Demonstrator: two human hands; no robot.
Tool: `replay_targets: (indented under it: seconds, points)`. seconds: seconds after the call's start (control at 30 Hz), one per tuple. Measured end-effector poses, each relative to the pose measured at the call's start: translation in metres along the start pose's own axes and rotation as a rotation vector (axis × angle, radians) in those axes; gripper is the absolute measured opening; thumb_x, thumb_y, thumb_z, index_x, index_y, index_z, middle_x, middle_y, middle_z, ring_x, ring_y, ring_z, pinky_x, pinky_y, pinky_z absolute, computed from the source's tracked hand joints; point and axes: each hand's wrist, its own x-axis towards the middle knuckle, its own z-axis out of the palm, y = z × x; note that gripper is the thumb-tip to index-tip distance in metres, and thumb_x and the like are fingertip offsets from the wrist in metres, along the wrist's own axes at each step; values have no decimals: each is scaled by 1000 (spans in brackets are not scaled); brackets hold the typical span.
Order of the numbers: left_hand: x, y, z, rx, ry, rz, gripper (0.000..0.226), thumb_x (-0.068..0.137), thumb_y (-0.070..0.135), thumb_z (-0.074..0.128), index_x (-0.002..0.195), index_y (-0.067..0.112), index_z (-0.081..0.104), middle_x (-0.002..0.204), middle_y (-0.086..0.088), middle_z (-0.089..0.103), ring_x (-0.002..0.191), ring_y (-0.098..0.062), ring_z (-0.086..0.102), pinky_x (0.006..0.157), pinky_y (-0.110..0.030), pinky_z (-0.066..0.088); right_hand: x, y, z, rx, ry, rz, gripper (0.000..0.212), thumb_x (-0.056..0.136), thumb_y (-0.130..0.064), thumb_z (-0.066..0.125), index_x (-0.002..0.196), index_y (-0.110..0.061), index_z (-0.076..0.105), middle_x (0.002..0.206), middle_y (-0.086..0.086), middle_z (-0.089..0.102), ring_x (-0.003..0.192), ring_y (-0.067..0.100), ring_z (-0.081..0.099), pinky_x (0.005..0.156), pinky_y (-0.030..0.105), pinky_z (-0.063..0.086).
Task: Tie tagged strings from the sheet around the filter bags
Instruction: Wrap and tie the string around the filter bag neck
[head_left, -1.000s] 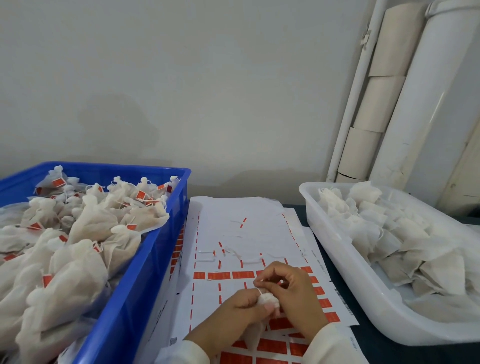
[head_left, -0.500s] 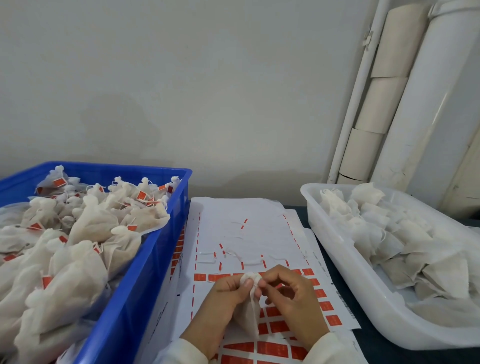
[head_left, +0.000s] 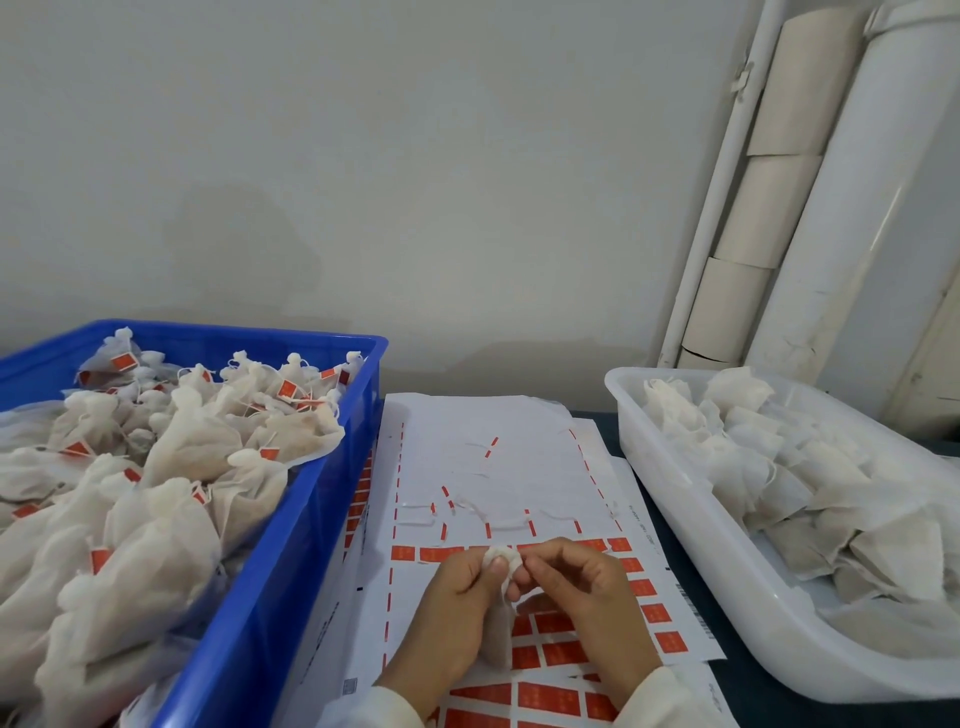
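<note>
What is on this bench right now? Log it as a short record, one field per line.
left hand: pinches the gathered neck of a filter bag
right hand: fingers curled at the bag's neck; string too fine to make out
sheet: lies between the bins, red tags at its near end, far part mostly stripped
blue bin: on the left, piled with tied bags bearing red tags
white bin: on the right, holds bags with no tags seen
rolls: stacked upright against the wall, behind the white bin
</note>
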Motion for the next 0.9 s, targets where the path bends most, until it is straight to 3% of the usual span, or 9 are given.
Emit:
replay_targets:
  seconds: [0.17, 0.37, 0.43, 0.53, 0.67, 0.73, 0.83, 0.9]
  points:
    - [-3, 1, 3, 0, 26, -20, 24, 98, 35, 32, 89, 29, 54, 93, 18, 55, 86, 1, 53, 55, 0, 40, 1, -2, 0, 40, 22, 19, 13, 82, 0, 64, 78, -9, 73, 73, 6, 72, 72, 18, 68, 65, 21, 55]
    - [-2, -2, 4, 38, 45, 17, 28, 98, 35, 30, 78, 31, 50, 84, 20, 54, 81, 1, 53, 55, 1, 38, -1, 3, 5, -143, 51, 2, 12, 87, -3, 60, 80, -11, 65, 73, 0, 68, 72, 14, 65, 67, 21, 55]
    - [0, -3, 5, 3, 42, 4, 29, 99, 30, 32, 75, 30, 50, 78, 19, 54, 83, -6, 56, 57, -1, 39, -2, 3, 10, -212, 59, -14, 12, 91, -7, 55, 83, -15, 59, 71, -6, 65, 73, 8, 65, 67, 16, 53]
    - [4, -6, 7, -58, -31, -8, 31, 99, 27, 33, 76, 24, 54, 80, 9, 58, 94, -19, 59, 72, -10, 43, -4, 3, 12, -289, 79, -76, 13, 92, -8, 53, 83, -18, 54, 74, -10, 61, 75, 4, 62, 67, 15, 52]
    - [0, -2, 4, -41, 16, -11, 26, 96, 33, 38, 89, 26, 62, 88, 13, 63, 86, -5, 58, 60, -4, 43, -3, 2, 8, -371, 116, -197, 18, 88, -6, 58, 81, -21, 51, 88, -10, 55, 81, 6, 57, 69, 19, 53]
    - [0, -1, 4, -24, 42, -4, 24, 95, 32, 42, 96, 22, 64, 91, 10, 64, 87, -5, 58, 65, -5, 46, -3, 2, 6, -402, 122, -226, 22, 86, -5, 60, 80, -24, 51, 91, -12, 55, 84, 5, 56, 70, 16, 51]
    - [2, 0, 6, 2, 66, -23, 28, 94, 33, 45, 108, 16, 62, 104, 0, 64, 96, -13, 59, 85, -20, 49, -1, 3, 6, -406, 133, -207, 24, 83, -7, 64, 78, -26, 51, 89, -12, 56, 84, 2, 56, 67, 13, 51]
    - [1, 0, 6, -26, 62, -37, 27, 94, 34, 45, 107, 17, 62, 102, 0, 64, 95, -13, 59, 82, -19, 49, 0, 4, 7, -398, 147, -188, 22, 82, -9, 65, 77, -25, 51, 86, -11, 57, 82, 2, 56, 66, 13, 51]
